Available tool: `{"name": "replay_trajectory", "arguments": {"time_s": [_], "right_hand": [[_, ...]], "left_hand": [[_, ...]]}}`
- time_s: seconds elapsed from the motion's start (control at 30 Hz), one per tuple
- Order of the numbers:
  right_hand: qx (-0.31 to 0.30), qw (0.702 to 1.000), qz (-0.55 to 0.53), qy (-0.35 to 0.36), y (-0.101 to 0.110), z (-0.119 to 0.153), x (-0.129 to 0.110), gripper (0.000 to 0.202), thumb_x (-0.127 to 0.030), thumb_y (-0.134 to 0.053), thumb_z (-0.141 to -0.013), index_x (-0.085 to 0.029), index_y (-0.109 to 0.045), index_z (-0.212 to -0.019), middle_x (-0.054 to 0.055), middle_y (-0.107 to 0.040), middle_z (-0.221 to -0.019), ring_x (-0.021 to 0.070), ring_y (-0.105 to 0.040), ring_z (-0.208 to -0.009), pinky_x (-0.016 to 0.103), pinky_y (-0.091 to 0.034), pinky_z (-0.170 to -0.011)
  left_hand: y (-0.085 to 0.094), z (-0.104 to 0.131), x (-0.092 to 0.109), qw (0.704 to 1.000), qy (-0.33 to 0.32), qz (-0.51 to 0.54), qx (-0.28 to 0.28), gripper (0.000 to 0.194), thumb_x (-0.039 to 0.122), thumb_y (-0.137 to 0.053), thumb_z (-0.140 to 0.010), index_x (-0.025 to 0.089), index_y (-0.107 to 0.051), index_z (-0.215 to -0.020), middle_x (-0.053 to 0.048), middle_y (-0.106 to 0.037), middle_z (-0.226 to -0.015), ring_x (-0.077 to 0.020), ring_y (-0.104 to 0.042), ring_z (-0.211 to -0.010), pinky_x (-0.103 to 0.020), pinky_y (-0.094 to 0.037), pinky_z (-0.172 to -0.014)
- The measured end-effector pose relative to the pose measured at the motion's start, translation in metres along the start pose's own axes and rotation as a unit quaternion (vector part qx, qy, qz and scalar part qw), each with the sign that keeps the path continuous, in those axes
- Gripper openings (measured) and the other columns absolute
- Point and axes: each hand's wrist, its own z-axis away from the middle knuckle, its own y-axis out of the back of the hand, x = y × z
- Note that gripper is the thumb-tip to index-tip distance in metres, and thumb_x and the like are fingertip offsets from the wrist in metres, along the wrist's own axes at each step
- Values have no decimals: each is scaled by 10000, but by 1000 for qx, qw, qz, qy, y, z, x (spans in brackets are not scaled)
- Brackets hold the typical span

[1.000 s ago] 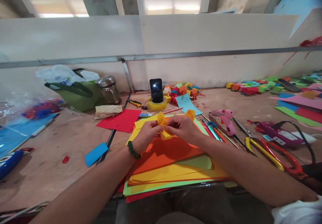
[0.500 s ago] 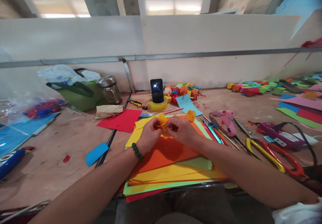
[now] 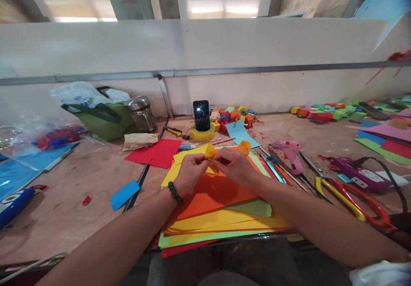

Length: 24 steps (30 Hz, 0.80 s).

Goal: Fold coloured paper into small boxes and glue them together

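My left hand (image 3: 190,172) and right hand (image 3: 236,166) both pinch a small, folded yellow paper piece (image 3: 210,151) between their fingertips, over a stack of orange, yellow and green paper sheets (image 3: 205,198) on the brown bench (image 3: 77,230). A small yellow paper box (image 3: 244,147) sits just beyond my right hand.

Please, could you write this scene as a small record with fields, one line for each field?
Left hand: the left hand pinches a yellow paper piece
Right hand: the right hand has its fingertips at the same piece; exact grip unclear
Left wrist: dark green bead bracelet
Below hands: stacked coloured sheets, orange uppermost near the hands
Beyond hands: upright phone at a yellow tape roll
Right side: pink glue gun, scissors
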Motion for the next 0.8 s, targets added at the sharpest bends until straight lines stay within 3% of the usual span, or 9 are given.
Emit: {"name": "replay_trajectory", "arguments": {"time_s": [0.53,0.8], "right_hand": [[-16,998,40,-37,1,1,-2,133,-126,-578,-805,-196,-657,-724,10,-638,-713,119,-558,-630,238,-436,-609],[-14,995,41,-85,-1,-1,-5,117,-107,-597,-743,-181,-558,-662,-16,-573,-650,109,-505,-588,231,-392,-559]], "left_hand": [[-1,4,9,999,4,26,-39,178,269,-582,-623,137,-695,-657,1,-646,-622,-139,-543,-603,-237,-437,-591],[0,5,8,999,-27,-34,-24,193,248,-501,-637,144,-656,-591,18,-603,-566,-131,-503,-585,-226,-413,-568]]}}
